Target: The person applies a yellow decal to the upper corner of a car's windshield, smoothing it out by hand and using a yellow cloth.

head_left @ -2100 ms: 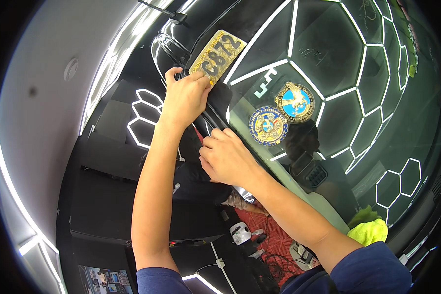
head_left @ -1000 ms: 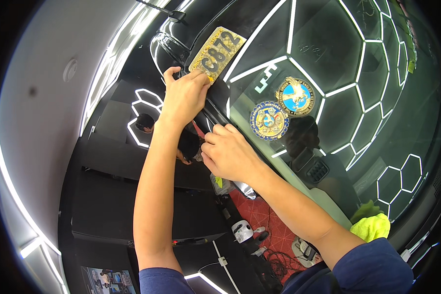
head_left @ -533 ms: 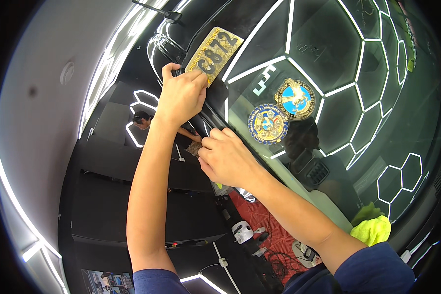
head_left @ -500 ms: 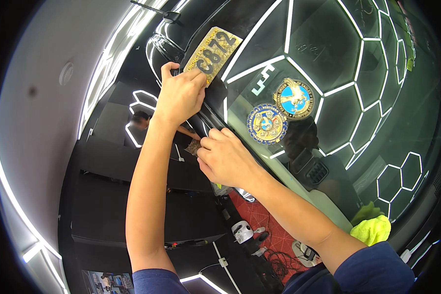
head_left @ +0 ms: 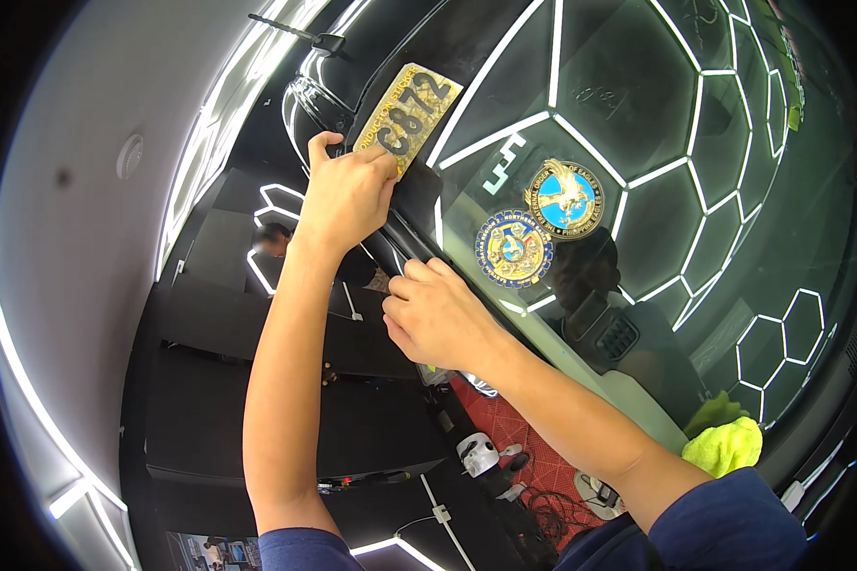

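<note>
My left hand point(head_left: 349, 193) is curled at the lower end of a yellow rectangular sticker point(head_left: 429, 96) with dark characters, its fingertips against the dark edge of the car's glass. My right hand point(head_left: 433, 314) is bent over the black trim strip point(head_left: 402, 224) below, fingers curled under; what either hand grips is hidden. Two round emblems, a blue and gold eagle one point(head_left: 564, 198) and a blue-rimmed gold one point(head_left: 513, 249), sit on the dark glass point(head_left: 652, 124) to the right, which reflects hexagon lights.
A co-worker's head point(head_left: 272, 239) shows beyond my left forearm. A neon-yellow cloth point(head_left: 724, 445) lies at lower right. A white and black appliance point(head_left: 476, 454) and cables point(head_left: 552, 509) are on the red mat point(head_left: 505, 419). An antenna-like black rod point(head_left: 286, 24) is at the top.
The co-worker has come into sight behind my left forearm since the earliest frame. The view has shifted slightly, with both my hands staying at nearly the same spots on the car.
</note>
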### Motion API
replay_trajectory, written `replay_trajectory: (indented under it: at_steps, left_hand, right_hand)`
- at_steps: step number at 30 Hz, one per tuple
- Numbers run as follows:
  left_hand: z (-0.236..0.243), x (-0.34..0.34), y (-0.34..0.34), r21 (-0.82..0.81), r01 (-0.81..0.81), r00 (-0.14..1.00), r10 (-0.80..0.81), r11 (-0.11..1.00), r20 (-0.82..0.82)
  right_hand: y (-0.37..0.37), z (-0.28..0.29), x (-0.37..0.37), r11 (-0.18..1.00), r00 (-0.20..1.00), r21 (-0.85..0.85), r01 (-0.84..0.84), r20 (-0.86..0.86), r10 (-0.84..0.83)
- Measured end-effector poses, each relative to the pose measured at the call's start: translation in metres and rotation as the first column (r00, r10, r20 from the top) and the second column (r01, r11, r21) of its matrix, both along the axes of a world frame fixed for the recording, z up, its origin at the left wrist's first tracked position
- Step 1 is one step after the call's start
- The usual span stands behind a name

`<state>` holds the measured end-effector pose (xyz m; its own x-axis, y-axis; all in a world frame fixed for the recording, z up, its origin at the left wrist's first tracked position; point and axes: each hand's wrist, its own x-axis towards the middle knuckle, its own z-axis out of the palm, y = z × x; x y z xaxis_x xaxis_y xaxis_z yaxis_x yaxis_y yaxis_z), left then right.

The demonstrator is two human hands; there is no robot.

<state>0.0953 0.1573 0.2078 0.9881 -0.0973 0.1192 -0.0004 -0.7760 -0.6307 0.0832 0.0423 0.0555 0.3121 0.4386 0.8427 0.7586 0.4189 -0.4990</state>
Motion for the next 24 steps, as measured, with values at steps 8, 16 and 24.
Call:
replay_trajectory:
  at_steps: [8, 16, 24]
  left_hand:
    - [-0.006, -0.006, 0.004, -0.103, 0.049, 0.995, -0.040, 0.993, 0.089]
    - [-0.009, -0.003, -0.002, -0.036, 0.021, 0.995, -0.017, 0.999, 0.099]
    - [-0.020, -0.006, 0.000, -0.027, 0.040, 0.982, -0.034, 0.999, 0.186]
  right_hand:
    - [-0.001, 0.000, 0.004, 1.000, 1.000, 0.003, -0.001, 0.005, 0.001]
    - [0.000, -0.002, 0.002, 1.000, 1.000, 0.008, -0.001, -0.001, 0.001]
    - [0.000, -0.002, 0.002, 1.000, 1.000, 0.000, 0.005, 0.003, -0.005]
